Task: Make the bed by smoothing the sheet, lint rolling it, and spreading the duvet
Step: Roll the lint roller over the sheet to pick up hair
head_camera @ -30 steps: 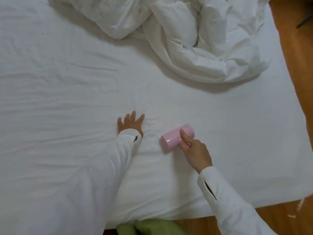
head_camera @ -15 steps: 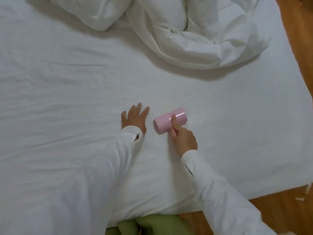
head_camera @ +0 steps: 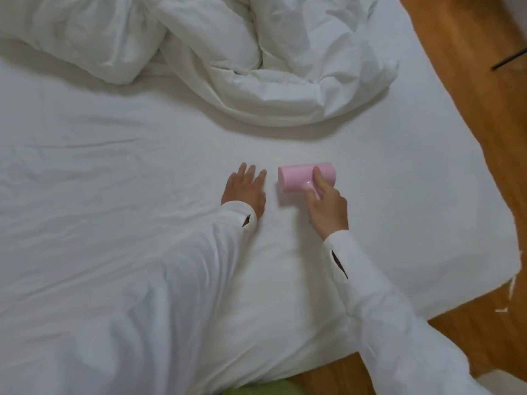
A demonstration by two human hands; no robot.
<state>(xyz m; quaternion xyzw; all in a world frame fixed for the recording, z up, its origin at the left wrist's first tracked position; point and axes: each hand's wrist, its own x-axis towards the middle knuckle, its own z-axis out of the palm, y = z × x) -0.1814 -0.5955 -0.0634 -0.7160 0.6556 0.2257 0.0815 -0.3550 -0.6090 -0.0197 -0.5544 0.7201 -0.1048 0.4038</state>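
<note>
Clearly mid lint-rolling step. Right hand (head_camera: pixel 328 206) gripping handle of pink lint roller (head_camera: pixel 296 176), drum down on sheet (head_camera: pixel 142 172) mid-bed; left hand (head_camera: pixel 243 189) flat, fingers straight, pressing sheet just beside it. Duvet (head_camera: pixel 256 61) bunched at far side, unspread. Next, probably: more passes across wrinkled left area.

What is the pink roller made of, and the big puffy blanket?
The pink roller looks like smooth, glossy plastic: a small highlight gleams on it. The duvet looks like matte white woven fabric, probably cotton, over soft filling: it bunches in puffy, creased folds.
</note>
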